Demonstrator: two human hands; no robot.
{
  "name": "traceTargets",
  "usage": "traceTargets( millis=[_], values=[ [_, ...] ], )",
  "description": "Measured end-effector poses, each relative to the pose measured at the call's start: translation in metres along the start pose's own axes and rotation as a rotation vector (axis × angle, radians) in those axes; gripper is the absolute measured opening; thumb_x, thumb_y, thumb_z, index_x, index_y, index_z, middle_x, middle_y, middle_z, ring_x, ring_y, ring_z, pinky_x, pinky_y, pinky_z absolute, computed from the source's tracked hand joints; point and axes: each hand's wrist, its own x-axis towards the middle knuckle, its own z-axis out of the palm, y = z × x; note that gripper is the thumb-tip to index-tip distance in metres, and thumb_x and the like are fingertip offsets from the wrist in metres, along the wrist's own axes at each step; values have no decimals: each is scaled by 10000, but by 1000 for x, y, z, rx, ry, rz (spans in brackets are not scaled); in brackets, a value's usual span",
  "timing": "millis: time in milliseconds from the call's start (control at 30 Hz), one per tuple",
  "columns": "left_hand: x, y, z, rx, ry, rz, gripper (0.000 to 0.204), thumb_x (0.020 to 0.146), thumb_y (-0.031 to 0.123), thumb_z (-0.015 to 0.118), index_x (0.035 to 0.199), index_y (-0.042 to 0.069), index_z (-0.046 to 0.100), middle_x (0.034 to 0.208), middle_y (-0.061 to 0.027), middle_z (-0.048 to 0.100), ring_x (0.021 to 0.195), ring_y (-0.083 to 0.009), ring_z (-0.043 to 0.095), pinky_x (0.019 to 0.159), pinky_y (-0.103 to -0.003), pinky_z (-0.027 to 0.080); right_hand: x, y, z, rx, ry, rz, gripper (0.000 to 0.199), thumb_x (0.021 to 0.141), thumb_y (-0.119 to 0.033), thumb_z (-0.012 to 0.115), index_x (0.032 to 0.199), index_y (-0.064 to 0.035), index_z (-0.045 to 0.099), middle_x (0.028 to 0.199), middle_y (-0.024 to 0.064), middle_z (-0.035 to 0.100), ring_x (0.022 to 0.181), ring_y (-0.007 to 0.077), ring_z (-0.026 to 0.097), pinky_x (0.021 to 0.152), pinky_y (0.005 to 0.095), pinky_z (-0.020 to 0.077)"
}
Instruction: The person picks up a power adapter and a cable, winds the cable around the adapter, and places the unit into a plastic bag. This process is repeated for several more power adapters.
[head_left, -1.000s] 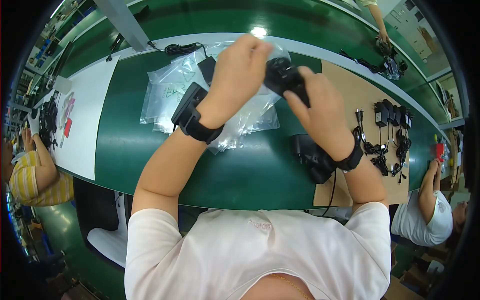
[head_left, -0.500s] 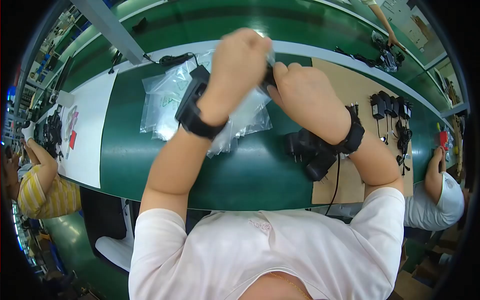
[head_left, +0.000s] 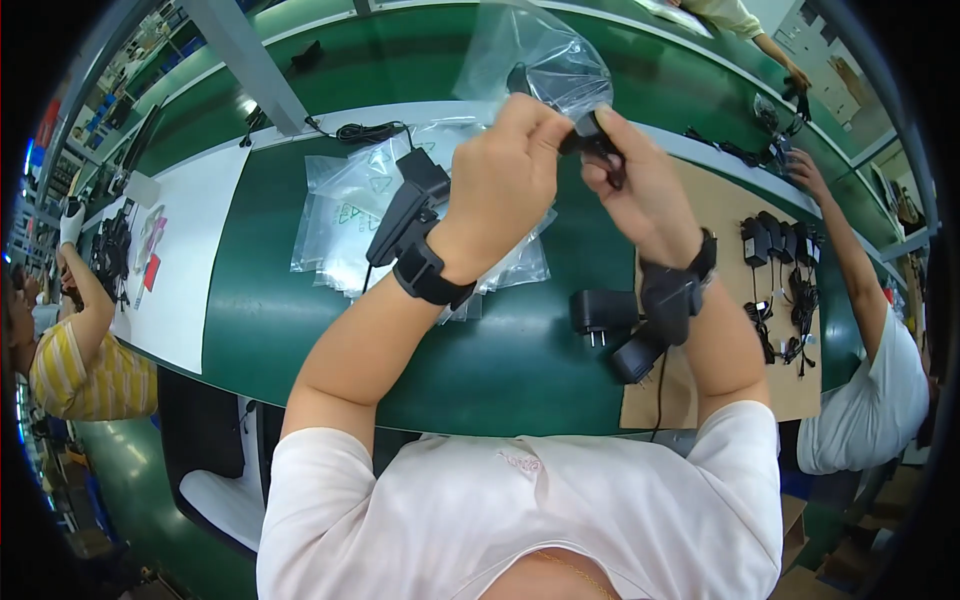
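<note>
Up over the far edge of the bench, my left hand [head_left: 505, 165] is closed on the mouth of a clear plastic bag [head_left: 560, 65]. A dark shape shows through the film. Close beside it, my right hand [head_left: 640, 170] grips a black piece [head_left: 592, 132] that looks like a power adapter, pressed near the bag's opening; the fingers cover much of it. Below my left hand lies a stack of flat clear bags [head_left: 350, 200]. Near my right wrist a black plug adapter [head_left: 603, 311] rests on the green mat, prongs toward me. Black wrist devices are strapped to both arms.
Several black adapters [head_left: 770, 235] with coiled cords lie on a brown cardboard sheet [head_left: 720, 370] at right. A black coiled cable [head_left: 365, 132] sits at the back edge. Co-workers are at both sides; one reaches with both hands toward cables [head_left: 770, 140] at far right.
The plastic bag has come into clear view, held up beyond my hands. My right hand has turned, showing its fingers on the black piece. The right co-worker's second arm now reaches forward.
</note>
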Motion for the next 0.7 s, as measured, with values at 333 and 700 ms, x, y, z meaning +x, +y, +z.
traceTargets(
  millis=[333,700],
  values=[
    [-9,19,17,242,-90,126,112,802,126,551,841,33,502,576,-150,542,504,-327,548,444,-381,440,19,7,7,-111,-48,-126,446,807,-163,615,1194,1,464,935,31,583,731,91,533,622,218,450],
    [57,-36,-43,602,397,359,541,745,448,621,1020,5,477,927,-158,511,872,-303,465,789,-388,360,5,14,17,-926,22,-618,563,804,-303,619,1226,25,444,973,147,603,860,177,562,762,287,447]
  ],
)
